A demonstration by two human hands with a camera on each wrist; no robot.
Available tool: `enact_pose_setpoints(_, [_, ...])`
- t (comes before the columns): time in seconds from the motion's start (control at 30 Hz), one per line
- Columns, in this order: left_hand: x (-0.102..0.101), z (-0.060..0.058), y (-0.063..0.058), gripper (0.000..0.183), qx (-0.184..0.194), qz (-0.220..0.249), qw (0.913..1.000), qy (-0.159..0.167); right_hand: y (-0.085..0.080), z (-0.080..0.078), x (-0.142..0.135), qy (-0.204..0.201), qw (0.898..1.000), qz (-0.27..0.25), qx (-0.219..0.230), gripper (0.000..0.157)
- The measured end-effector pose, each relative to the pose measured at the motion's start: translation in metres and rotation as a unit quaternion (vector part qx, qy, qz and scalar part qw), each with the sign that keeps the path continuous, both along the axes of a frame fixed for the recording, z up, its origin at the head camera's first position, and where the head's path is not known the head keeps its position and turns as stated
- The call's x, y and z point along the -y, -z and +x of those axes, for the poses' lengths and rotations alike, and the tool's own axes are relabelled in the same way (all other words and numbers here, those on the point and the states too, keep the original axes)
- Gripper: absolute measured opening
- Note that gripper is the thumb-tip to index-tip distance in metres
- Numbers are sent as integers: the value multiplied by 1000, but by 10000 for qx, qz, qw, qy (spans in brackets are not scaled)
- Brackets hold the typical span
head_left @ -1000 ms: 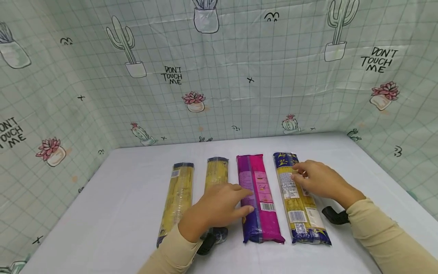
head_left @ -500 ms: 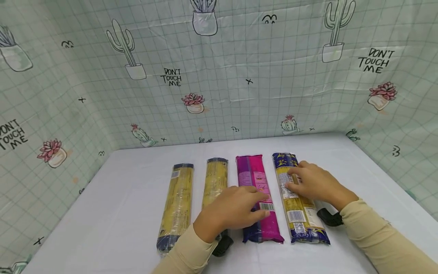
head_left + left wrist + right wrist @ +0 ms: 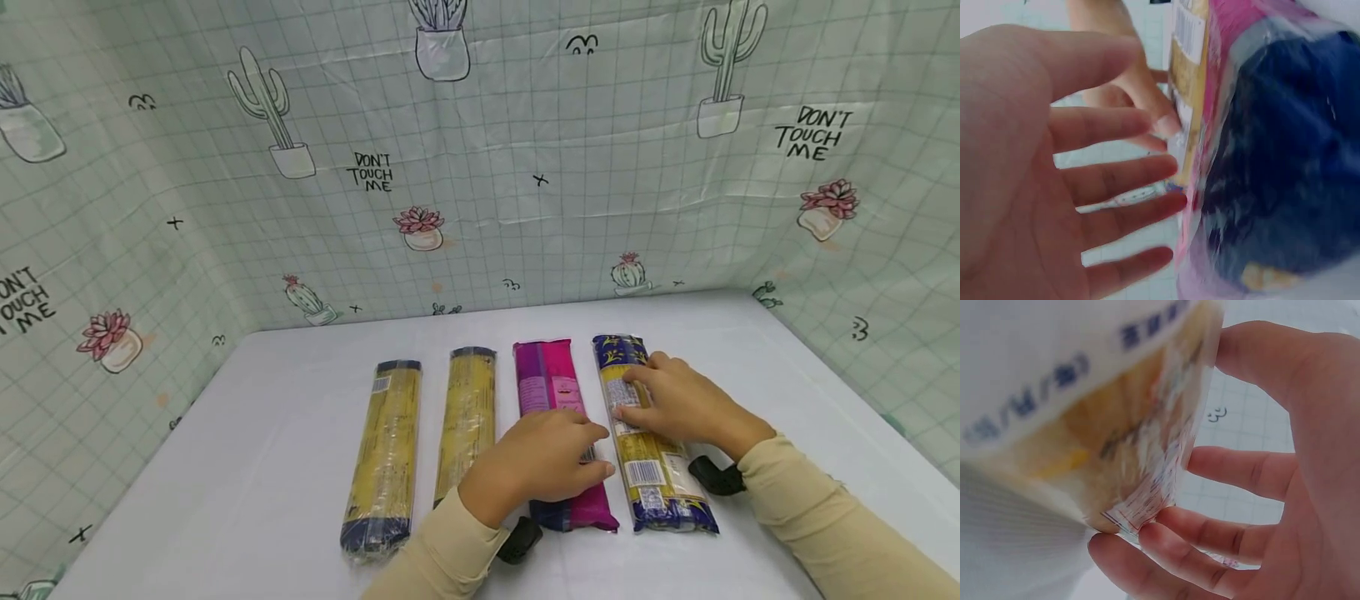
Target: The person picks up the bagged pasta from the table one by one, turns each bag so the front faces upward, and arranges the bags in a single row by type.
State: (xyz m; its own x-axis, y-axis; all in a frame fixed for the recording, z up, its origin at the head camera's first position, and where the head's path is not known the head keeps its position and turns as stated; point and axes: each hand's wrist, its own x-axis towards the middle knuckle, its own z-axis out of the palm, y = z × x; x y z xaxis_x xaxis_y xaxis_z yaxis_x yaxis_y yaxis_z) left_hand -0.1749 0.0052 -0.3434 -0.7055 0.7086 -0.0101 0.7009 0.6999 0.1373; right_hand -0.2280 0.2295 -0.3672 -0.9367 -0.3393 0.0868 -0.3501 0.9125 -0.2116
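Four-sided rows aside, several long packets lie side by side on the white table. My left hand [image 3: 536,458] is over the pink-and-purple packet [image 3: 543,367], fingers spread; in the left wrist view they look straight, beside its dark blue end [image 3: 1285,144]. Whether they touch it I cannot tell. My right hand [image 3: 686,400] reaches across the rightmost packet, a blue-and-yellow pack of what looks like spaghetti [image 3: 645,450]. Its thumb lies toward the left edge. In the right wrist view, loosely bent fingers [image 3: 1244,472] stand at the side of that packet [image 3: 1129,425], without a clear grip.
Two yellow packets with dark ends, one far left [image 3: 386,450] and one nearer the middle [image 3: 468,408], lie to the left. Black wrist devices show under the left wrist [image 3: 519,540] and right wrist [image 3: 716,477]. A patterned cloth [image 3: 487,167] rises behind the table.
My left hand has moved right across the pink-and-purple packet. My right hand has shifted slightly left, farther over the blue-and-yellow packet. The packets keep their places on the table.
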Motion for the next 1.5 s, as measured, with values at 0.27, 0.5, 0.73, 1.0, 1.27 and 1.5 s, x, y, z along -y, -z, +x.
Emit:
enact_pose_setpoints(0.27, [-14,0,1,40,-195,-198,9996,-23,1,-3,-1,-53,9999,-83,27,65])
enact_pose_setpoints(0.5, [-28,0,-2,34,-54,-533,9980,-343,1,-2,-3,-156,9993,-337,-22,53])
enact_pose_setpoints(0.73, [-44,-1,-1,32,60,-802,9954,-512,3,-2,-5,-159,9989,-441,-37,49])
enact_pose_setpoints(1.0, [-49,-2,2,34,-316,-897,9929,-708,3,-5,-5,-57,9979,-640,55,45])
enact_pose_setpoints(1.27, [-48,-4,7,39,-264,-933,9920,-803,-3,-6,-5,289,9962,-764,292,52])
enact_pose_setpoints(1.5, [-53,3,9,42,-114,-1063,9890,-1025,-3,-9,-12,499,9930,-708,799,63])
